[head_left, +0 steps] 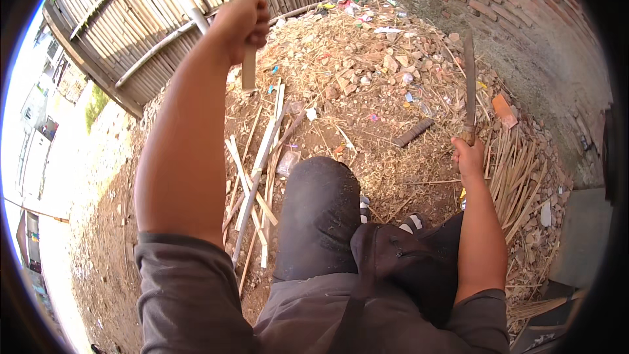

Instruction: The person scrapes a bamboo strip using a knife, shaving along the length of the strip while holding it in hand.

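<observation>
Raised at the upper left, my left hand [241, 24] is closed around a flat bamboo strip [249, 69]. The strip stands nearly upright, one end below my fist and the other running out of the top of the picture. On the right, my right hand [468, 157] grips the handle of a machete [470, 85], its long dark blade pointing up and away from me. The blade and the strip are far apart. Several pale strips and sticks [262, 164] lie crossed on the ground to the left of my knee.
A bamboo fence [131, 33] stands at the far left, and a brick wall [524, 33] runs along the right. Rubble [393, 62] and litter cover the ground ahead. A ridged dark piece [413, 132] lies before me. Split bamboo strips [514, 174] are heaped beside my right arm.
</observation>
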`<state>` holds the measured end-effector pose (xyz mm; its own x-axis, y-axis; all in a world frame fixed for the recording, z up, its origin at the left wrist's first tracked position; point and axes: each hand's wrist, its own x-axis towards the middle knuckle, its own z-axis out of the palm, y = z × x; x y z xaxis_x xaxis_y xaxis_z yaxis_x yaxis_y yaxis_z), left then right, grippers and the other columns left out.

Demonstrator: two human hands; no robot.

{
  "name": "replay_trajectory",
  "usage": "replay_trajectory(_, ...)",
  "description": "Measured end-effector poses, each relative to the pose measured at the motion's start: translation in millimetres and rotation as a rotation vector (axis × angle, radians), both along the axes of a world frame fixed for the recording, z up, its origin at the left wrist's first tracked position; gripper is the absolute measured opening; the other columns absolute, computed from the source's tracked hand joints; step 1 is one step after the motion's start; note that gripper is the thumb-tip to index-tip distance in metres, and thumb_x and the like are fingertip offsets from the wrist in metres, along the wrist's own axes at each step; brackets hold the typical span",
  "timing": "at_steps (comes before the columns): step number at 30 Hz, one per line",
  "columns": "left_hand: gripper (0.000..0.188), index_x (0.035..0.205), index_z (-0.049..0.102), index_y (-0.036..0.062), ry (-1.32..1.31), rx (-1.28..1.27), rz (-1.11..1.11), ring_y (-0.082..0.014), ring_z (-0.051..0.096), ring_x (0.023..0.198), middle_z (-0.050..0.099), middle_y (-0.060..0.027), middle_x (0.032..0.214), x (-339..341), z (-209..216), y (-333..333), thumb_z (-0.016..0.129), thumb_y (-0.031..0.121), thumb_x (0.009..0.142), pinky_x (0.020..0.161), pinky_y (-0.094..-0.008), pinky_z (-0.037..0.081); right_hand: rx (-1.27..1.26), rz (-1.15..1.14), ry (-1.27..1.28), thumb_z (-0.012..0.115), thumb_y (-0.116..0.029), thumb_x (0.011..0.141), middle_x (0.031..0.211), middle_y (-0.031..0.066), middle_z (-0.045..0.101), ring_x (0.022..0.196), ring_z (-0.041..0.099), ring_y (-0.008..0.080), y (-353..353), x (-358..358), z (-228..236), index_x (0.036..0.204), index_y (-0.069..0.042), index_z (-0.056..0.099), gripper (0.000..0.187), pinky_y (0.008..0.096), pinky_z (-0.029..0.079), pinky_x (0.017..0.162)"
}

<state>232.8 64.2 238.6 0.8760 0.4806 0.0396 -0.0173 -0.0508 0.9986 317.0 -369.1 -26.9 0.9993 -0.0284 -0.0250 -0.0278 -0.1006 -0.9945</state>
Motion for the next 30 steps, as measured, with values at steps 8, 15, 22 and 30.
replay_trajectory(8, 0.036, 0.088, 0.049, 0.0141, 0.551, -0.227, -0.427, -0.0068, 0.029, 0.052, 0.035, 0.0064, 0.065, -178, -227, -31, 0.04, 0.044, 0.107, 0.045, -0.0232, 0.025, -0.465, 0.201, -0.407, 0.073, -0.017, 0.082, 0.068, 0.0057, 0.057, 0.062, 0.058, 0.0226, 16, -24, 3, 0.087, -0.002, 0.061, 0.019, 0.0419, 0.046, 0.061)
replay_trajectory(15, 0.04, 0.09, 0.05, 0.0127, 0.772, -0.228, -0.529, -0.0079, 0.031, 0.051, 0.036, 0.006, 0.064, -249, -243, -40, 0.042, 0.048, 0.106, 0.045, -0.024, 0.026, -0.804, 0.604, -0.646, 0.074, -0.02, 0.072, 0.072, 0.0122, 0.063, 0.071, 0.064, 0.0361, 60, -60, 15, 0.084, -0.009, 0.06, 0.021, 0.0453, 0.049, 0.063)
replay_trajectory(22, 0.042, 0.089, 0.05, 0.0113, 0.828, -0.312, -0.605, -0.0085, 0.029, 0.048, 0.034, 0.0054, 0.06, -259, -264, -25, 0.043, 0.049, 0.105, 0.044, -0.0252, 0.023, -0.937, 0.752, -0.579, 0.073, -0.021, 0.069, 0.073, 0.0113, 0.064, 0.074, 0.066, 0.0363, 73, -57, -13, 0.081, -0.01, 0.058, 0.022, 0.0499, 0.051, 0.065)
replay_trajectory(30, 0.044, 0.089, 0.051, 0.0092, 0.733, -0.149, -0.601, -0.0097, 0.036, 0.049, 0.041, 0.0036, 0.061, -259, -279, -19, 0.04, 0.048, 0.107, 0.044, -0.026, 0.029, -0.876, 0.587, -0.497, 0.071, -0.022, 0.074, 0.078, 0.0156, 0.067, 0.078, 0.066, 0.0395, 72, -46, -22, 0.092, -0.01, 0.063, 0.023, 0.051, 0.052, 0.069)
